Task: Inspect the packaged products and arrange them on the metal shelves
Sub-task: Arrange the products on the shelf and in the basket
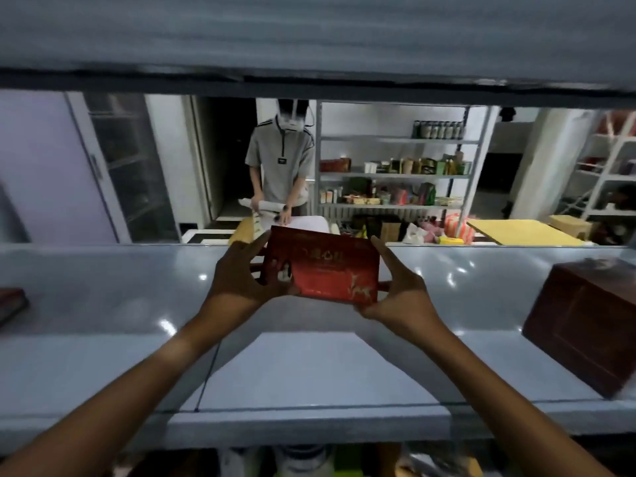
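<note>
A flat red packaged box (323,270) with gold lettering and a white deer print is held upright over the middle of the grey metal shelf (137,304). My left hand (241,273) grips its left edge, thumb on the front and fingers behind. My right hand (395,287) grips its right edge and lower corner the same way. The box's lower edge sits close to the shelf surface; whether it touches I cannot tell.
A large dark brown box (585,325) stands on the shelf at the right. A dark red box (12,302) lies at the far left. Another shelf board (309,39) hangs overhead. Beyond, a person (280,166) handles paper near stocked racks (395,173).
</note>
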